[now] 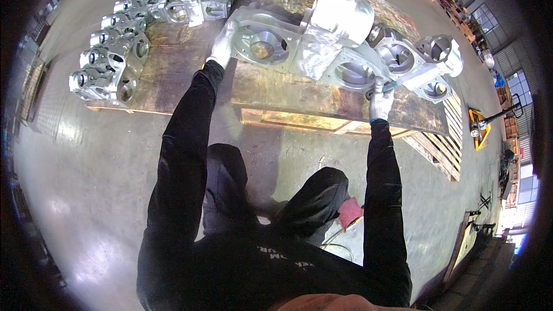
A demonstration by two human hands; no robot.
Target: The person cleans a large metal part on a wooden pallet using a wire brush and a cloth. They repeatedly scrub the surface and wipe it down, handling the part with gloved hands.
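A large silvery metal casting (314,52) lies on a wooden table (276,93), with a round opening in its left flange and another toward the right. My left hand (223,45), in a white glove, is closed on the left edge of that flange. In a white glove too, my right hand (380,103) is at the casting's right front, beside the round opening. Its fingers are wrapped round a small dark and teal tool (389,86), whose exact kind is too small to make out.
Smaller castings (394,55) stand just right of the large one. Rows of similar castings (118,57) fill the table's left part. A slatted pallet (446,144) lies by the right end, with a yellow pallet jack (479,128) beyond. A red pedal-like object (349,214) sits by my leg.
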